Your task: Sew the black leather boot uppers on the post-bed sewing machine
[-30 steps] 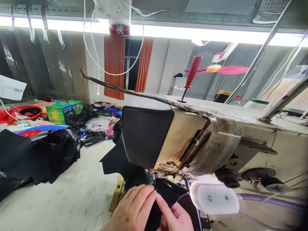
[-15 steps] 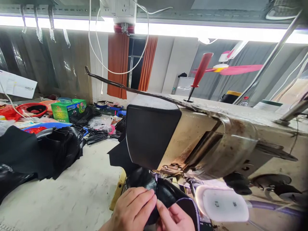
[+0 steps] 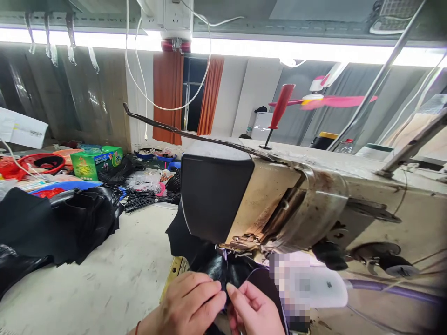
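— Hands first: what are they doing?

— Left hand (image 3: 188, 302) and right hand (image 3: 253, 309) sit close together at the bottom edge, fingertips meeting. Both pinch the black leather piece (image 3: 223, 272), which lies directly under the sewing machine head (image 3: 244, 200), at the needle area.

— Report the bench, left to right.

— Far left, a pile of black material (image 3: 59, 223) lies on the worktable (image 3: 115, 279). Behind it stand a red basket (image 3: 42, 163) and a green box (image 3: 96, 162), with black cord bundles (image 3: 143, 199) near them. Centre, the machine's dark end cover hangs over the pinched piece. On top of the machine a red-handled screwdriver (image 3: 277, 114) stands upright. Right of the hands, a white lamp head (image 3: 314, 286) sits just beside the work.

— Progress?

— My judgement: the piece is placed at the needle and being aligned by hand. No finished seam is visible; the stitch area itself is hidden by fingers and machine. The pile at left appears unworked, so most remains.
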A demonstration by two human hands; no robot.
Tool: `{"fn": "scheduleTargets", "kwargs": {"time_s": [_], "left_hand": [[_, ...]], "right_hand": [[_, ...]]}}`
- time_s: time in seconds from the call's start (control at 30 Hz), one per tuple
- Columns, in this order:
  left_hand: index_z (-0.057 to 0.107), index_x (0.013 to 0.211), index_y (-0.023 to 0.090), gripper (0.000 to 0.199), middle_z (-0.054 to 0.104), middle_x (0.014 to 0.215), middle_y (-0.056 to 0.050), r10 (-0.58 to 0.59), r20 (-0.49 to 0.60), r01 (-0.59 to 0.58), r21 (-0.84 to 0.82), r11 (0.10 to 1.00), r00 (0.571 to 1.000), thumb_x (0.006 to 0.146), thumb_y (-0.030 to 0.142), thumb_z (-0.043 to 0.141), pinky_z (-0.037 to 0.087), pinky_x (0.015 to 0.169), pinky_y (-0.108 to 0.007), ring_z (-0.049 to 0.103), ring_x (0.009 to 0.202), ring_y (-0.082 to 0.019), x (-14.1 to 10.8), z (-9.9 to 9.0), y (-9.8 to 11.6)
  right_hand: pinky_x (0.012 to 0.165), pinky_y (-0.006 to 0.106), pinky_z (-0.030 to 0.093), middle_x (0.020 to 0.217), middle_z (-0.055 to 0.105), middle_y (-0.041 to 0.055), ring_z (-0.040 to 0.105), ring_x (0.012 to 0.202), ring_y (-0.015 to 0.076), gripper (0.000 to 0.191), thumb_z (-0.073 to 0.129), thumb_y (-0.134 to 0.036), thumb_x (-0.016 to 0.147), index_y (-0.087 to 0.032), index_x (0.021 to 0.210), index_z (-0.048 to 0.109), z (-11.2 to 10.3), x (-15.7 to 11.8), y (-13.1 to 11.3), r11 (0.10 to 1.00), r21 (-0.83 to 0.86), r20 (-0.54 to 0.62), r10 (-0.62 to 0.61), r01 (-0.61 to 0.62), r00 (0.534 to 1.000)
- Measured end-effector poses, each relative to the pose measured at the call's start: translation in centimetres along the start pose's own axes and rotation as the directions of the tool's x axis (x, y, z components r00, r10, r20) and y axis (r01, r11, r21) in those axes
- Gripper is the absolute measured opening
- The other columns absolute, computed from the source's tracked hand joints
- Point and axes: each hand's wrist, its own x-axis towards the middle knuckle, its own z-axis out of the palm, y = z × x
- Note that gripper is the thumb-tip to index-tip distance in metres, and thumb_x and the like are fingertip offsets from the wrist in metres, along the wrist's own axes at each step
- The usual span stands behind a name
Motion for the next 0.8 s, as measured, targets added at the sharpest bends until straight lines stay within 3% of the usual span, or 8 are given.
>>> {"fn": "scheduleTargets", "kwargs": {"time_s": [0.3, 0.5, 0.67, 0.8], "left_hand": [[0.066, 0.104, 0.007, 0.027, 0.073, 0.092, -0.010, 0.060, 0.232, -0.037, -0.102, 0.994, 0.971, 0.097, 0.014, 0.041, 0.057, 0.072, -0.031, 0.066, 0.084, -0.019, 1.2, -0.9, -1.5], [0.066, 0.104, 0.009, 0.023, 0.074, 0.093, -0.008, 0.092, 0.265, -0.074, -0.078, 0.994, 0.960, 0.097, 0.015, 0.045, 0.055, 0.067, -0.030, 0.065, 0.083, -0.019, 1.6, -0.6, -2.5], [0.066, 0.100, 0.010, 0.021, 0.074, 0.094, -0.006, 0.086, 0.244, -0.071, -0.070, 0.995, 0.966, 0.096, 0.015, 0.047, 0.055, 0.067, -0.030, 0.063, 0.083, -0.019, 1.7, 0.2, -3.3], [0.067, 0.100, 0.012, 0.022, 0.075, 0.092, -0.005, 0.067, 0.217, -0.047, -0.097, 0.994, 0.974, 0.097, 0.015, 0.045, 0.055, 0.068, -0.029, 0.064, 0.082, -0.018, 1.7, 0.7, -3.9]], "right_hand": [[0.031, 0.013, 0.023, 0.036, 0.043, -0.0074, 0.034, 0.029, 0.0026, 0.064, 0.080, -0.071, 0.045, -0.018, 0.050, 0.044, 0.8, 0.6, -0.4, 0.999, 0.002, -0.067, -0.050, 0.051, 0.996], [0.033, 0.017, 0.028, 0.033, 0.044, -0.0041, 0.033, 0.031, 0.0047, 0.057, 0.076, -0.068, 0.058, -0.018, 0.049, 0.050, 0.7, 1.0, -0.1, 0.992, -0.082, -0.082, -0.101, 0.094, 0.991], [0.032, 0.018, 0.033, 0.041, 0.050, -0.0034, 0.040, 0.033, 0.0065, 0.056, 0.078, -0.068, 0.054, -0.015, 0.053, 0.059, 0.8, 0.7, -0.1, 0.993, -0.028, -0.106, -0.120, 0.118, 0.987], [0.032, 0.016, 0.031, 0.035, 0.046, -0.0042, 0.039, 0.029, 0.0053, 0.059, 0.078, -0.070, 0.052, -0.014, 0.053, 0.061, 0.3, 0.2, 0.3, 0.996, -0.022, -0.077, -0.085, 0.084, 0.993]]}}
